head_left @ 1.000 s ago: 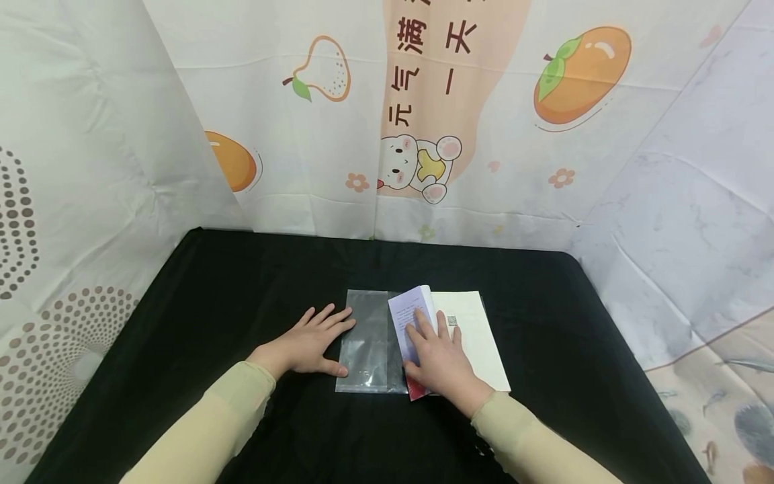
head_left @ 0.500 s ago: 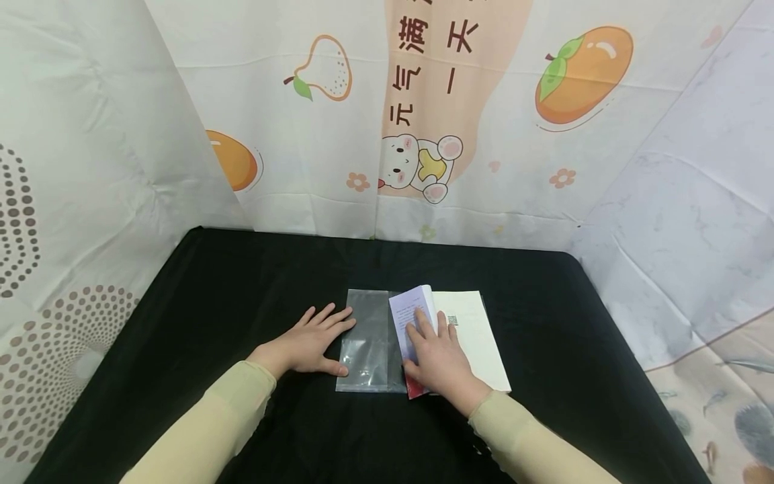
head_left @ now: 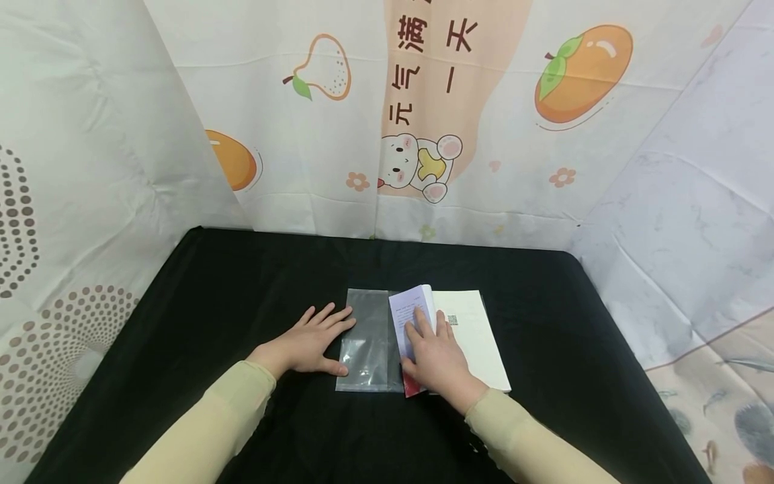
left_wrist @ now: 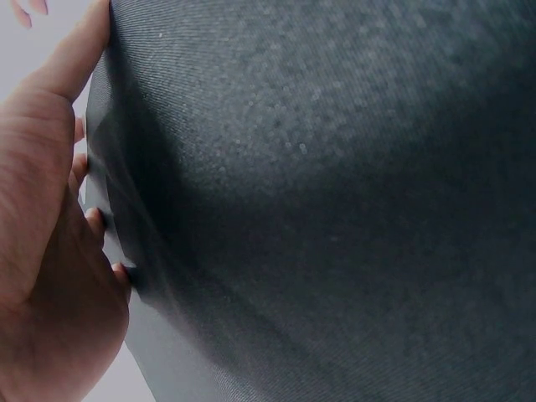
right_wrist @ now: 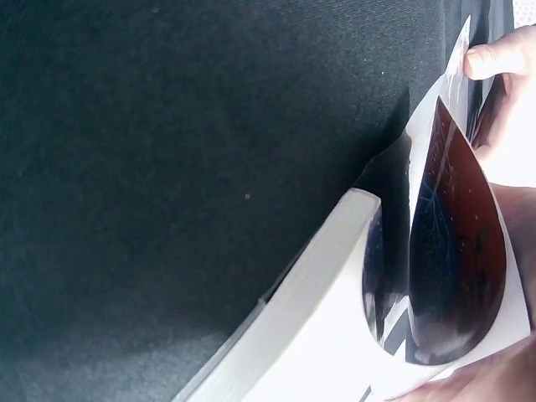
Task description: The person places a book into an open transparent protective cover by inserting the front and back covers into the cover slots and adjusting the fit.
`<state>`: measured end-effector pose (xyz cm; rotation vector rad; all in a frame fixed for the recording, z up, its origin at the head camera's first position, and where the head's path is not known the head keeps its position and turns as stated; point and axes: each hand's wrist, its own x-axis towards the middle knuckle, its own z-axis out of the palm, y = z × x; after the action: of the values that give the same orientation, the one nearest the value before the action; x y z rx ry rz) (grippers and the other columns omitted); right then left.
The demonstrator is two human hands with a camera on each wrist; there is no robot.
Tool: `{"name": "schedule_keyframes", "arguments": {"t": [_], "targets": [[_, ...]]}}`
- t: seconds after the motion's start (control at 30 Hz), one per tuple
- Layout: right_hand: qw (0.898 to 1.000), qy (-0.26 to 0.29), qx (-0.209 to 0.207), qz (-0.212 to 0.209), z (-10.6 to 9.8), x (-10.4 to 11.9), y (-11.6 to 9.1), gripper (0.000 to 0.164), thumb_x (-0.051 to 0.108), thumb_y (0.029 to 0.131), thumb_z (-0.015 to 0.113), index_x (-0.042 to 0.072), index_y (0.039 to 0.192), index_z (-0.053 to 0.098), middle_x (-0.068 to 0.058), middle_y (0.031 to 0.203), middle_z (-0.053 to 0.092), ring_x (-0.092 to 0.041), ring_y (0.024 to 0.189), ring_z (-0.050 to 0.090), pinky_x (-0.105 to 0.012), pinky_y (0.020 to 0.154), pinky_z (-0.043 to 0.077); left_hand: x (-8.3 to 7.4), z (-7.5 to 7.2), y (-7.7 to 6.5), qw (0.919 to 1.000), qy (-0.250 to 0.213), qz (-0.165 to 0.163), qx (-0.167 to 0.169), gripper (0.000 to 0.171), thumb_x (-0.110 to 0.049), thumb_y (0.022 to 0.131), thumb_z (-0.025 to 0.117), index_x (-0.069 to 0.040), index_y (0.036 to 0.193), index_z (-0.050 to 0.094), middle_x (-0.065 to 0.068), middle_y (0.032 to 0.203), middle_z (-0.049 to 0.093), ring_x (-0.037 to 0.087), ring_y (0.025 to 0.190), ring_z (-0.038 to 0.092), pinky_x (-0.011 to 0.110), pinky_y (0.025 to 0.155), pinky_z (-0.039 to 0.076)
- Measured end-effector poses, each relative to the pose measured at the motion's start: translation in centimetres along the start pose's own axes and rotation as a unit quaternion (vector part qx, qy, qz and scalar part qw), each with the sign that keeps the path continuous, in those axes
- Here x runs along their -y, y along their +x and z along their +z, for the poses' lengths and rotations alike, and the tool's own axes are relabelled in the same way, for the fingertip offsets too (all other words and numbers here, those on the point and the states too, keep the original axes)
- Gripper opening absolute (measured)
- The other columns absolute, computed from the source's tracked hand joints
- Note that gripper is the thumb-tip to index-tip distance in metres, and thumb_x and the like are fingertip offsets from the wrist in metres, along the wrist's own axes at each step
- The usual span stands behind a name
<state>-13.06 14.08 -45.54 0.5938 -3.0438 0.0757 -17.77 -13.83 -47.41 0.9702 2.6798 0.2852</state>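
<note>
A book (head_left: 478,343) with a cream page and a small printed square lies on the black table. Its cover flap (head_left: 402,306), pale purple with a red lower corner, folds out over the middle of a clear plastic book cover (head_left: 365,343). My right hand (head_left: 441,359) presses on this flap with its fingers spread and nearly straight. In the right wrist view, the thumb is right at the flap's pointed end, and the cover bows up beside the thick page block (right_wrist: 327,260). My left hand (head_left: 308,339) lies flat, fingers spread, fingertips and thumb on the plastic's left edge.
The black cloth (head_left: 272,269) covers the whole table, with a slight fold near my left hand in the left wrist view. A printed curtain (head_left: 484,222) hangs along the back edge, and pale sheets (head_left: 683,235) close in the sides.
My right hand has slid slightly to the left, and the red near corner of the flap has shifted left with it. The left hand and the plastic stay in place.
</note>
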Motion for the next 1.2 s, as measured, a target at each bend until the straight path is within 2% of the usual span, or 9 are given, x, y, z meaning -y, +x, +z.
{"name": "schedule_keyframes", "arguments": {"t": [0.83, 1.2], "targets": [[1.000, -0.007, -0.023, -0.005, 0.39, 0.35, 0.31, 0.062, 0.042, 0.084, 0.068, 0.005, 0.131, 0.056, -0.023, 0.146, 0.038, -0.060, 0.127, 0.029, -0.064, 0.103, 0.033, -0.08, 0.14, 0.18, 0.9998, 0.010, -0.015, 0.009, 0.096, -0.077, 0.078, 0.054, -0.025, 0.153, 0.023, -0.004, 0.161, 0.010, 0.028, 0.145, 0.001, 0.059, 0.114, 0.008], [0.999, -0.013, -0.032, -0.009, 0.82, 0.44, 0.34, 0.061, 0.042, 0.084, 0.068, 0.005, 0.131, 0.056, -0.023, 0.146, 0.038, -0.060, 0.127, 0.027, -0.063, 0.103, 0.034, -0.23, -0.06, 0.14, 0.9999, 0.005, -0.012, 0.006, 0.095, -0.075, 0.078, 0.055, -0.022, 0.152, 0.026, -0.001, 0.161, 0.012, 0.030, 0.145, 0.004, 0.060, 0.114, 0.009]]}}
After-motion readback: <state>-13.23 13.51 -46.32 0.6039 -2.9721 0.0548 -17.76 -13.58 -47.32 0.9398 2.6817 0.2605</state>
